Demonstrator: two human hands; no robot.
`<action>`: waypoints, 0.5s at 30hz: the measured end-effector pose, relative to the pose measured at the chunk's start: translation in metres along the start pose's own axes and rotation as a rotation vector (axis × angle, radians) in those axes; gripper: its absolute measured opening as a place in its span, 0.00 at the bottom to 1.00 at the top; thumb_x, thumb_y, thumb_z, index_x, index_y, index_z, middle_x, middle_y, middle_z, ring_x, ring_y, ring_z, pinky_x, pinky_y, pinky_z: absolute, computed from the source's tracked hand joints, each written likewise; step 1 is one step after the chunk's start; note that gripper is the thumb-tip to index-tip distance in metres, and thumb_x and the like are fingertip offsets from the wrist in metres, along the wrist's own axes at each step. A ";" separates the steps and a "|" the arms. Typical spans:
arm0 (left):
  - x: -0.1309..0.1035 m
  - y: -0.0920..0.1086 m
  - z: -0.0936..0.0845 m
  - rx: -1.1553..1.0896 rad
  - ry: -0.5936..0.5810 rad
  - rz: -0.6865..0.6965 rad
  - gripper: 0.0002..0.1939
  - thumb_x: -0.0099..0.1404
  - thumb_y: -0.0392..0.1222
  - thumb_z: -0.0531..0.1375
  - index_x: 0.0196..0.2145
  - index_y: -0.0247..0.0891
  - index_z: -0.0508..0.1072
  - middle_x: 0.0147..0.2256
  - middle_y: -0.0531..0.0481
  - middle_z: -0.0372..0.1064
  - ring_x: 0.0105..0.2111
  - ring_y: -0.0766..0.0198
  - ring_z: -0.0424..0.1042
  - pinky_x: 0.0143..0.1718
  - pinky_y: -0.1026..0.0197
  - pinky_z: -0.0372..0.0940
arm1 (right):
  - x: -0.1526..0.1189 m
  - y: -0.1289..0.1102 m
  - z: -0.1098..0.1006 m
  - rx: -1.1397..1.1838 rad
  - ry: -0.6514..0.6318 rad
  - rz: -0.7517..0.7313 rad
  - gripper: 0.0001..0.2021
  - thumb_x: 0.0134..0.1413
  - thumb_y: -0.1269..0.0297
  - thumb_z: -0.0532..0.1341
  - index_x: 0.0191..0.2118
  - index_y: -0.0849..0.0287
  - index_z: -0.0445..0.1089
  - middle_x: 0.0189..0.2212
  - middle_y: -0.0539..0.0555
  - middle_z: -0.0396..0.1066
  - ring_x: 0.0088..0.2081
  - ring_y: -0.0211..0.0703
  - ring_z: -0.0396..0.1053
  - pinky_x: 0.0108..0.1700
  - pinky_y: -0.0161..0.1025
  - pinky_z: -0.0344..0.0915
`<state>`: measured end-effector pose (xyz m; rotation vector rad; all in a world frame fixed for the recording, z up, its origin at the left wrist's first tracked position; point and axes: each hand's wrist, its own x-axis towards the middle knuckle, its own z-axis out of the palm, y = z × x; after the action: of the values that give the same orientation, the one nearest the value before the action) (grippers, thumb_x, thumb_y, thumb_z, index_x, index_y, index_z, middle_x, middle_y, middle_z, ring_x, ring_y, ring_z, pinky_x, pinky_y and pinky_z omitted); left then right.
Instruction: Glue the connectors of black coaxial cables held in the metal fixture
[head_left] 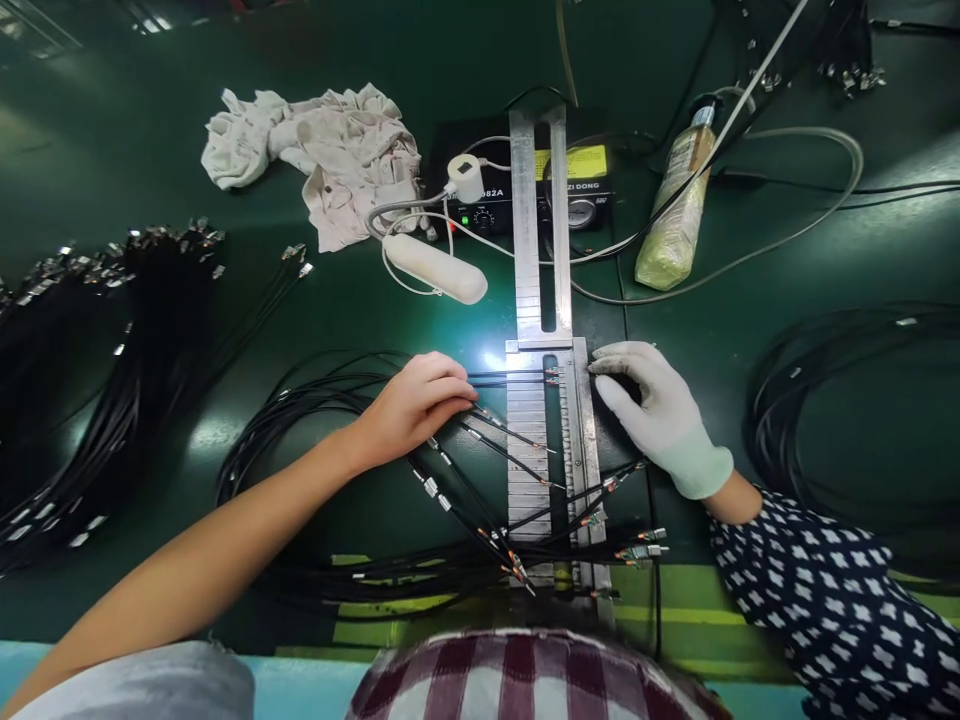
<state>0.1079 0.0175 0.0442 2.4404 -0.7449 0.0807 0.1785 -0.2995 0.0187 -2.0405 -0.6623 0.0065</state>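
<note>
My left hand, bare, is closed in a pinch around thin black cables at the left edge of a slotted metal fixture. Those cables run across the grooves to small connectors near the fixture's raised bar. Below them, other loose cable ends fan over the grooves, with orange and silver tips. My right hand wears a white glove. Its thumb and fingers are parted beside the fixture's right edge, with nothing visible between them. A coiled length of black cable lies behind my left forearm.
A white lamp shines near the fixture. Behind are a black control box, crumpled cloths and a wrapped bottle. Cable bundles lie at left, with another coil at right. Loose cords cross the green table.
</note>
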 end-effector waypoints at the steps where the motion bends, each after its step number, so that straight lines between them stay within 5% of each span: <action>1: 0.006 0.003 0.004 -0.009 0.048 0.003 0.04 0.73 0.35 0.57 0.42 0.39 0.72 0.38 0.48 0.71 0.40 0.62 0.69 0.43 0.59 0.64 | 0.000 0.000 0.000 -0.003 -0.001 0.001 0.05 0.65 0.65 0.59 0.42 0.52 0.73 0.46 0.54 0.72 0.50 0.54 0.70 0.54 0.55 0.67; 8: 0.049 0.026 0.047 0.260 0.157 0.132 0.12 0.74 0.33 0.51 0.31 0.37 0.67 0.31 0.48 0.67 0.32 0.61 0.64 0.33 0.60 0.62 | 0.000 -0.003 0.000 -0.009 -0.006 0.012 0.05 0.65 0.65 0.59 0.42 0.53 0.72 0.46 0.55 0.72 0.51 0.54 0.70 0.55 0.56 0.67; 15: 0.052 0.028 0.048 0.366 0.099 0.177 0.17 0.75 0.31 0.47 0.29 0.37 0.67 0.31 0.48 0.65 0.31 0.61 0.59 0.32 0.59 0.60 | 0.002 -0.006 0.000 -0.034 -0.025 0.031 0.04 0.64 0.65 0.58 0.40 0.53 0.71 0.45 0.55 0.72 0.50 0.55 0.70 0.55 0.57 0.67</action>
<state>0.1319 -0.0531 0.0301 2.6794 -0.9701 0.4385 0.1774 -0.2967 0.0243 -2.0862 -0.6502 0.0399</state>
